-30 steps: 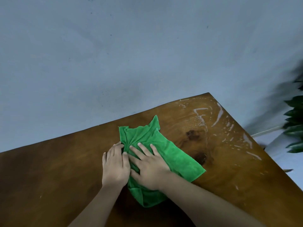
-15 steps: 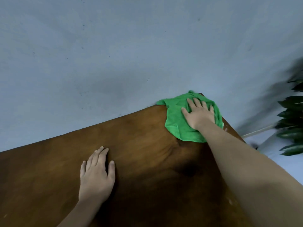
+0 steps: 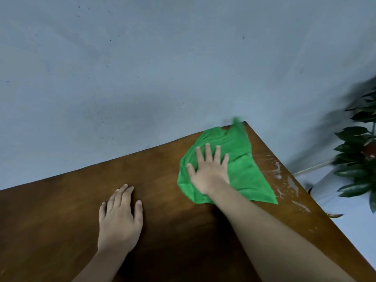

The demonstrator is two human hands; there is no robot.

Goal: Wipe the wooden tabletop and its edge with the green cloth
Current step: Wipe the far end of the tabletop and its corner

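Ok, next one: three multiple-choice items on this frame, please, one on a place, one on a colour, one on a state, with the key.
1. Where on the table is the cloth?
A. by the far right corner
B. at the near left edge
C. in the middle
2. What colour is the cloth?
A. blue
B. green
C. white
3. How is the left hand?
A. gripping the cloth
B. flat on bare wood
C. raised off the table
Key: 1 A, the cloth reaches the far right corner under the right hand; 2 B, it is bright green; 3 B, its fingers lie straight on the wood, apart from the cloth.
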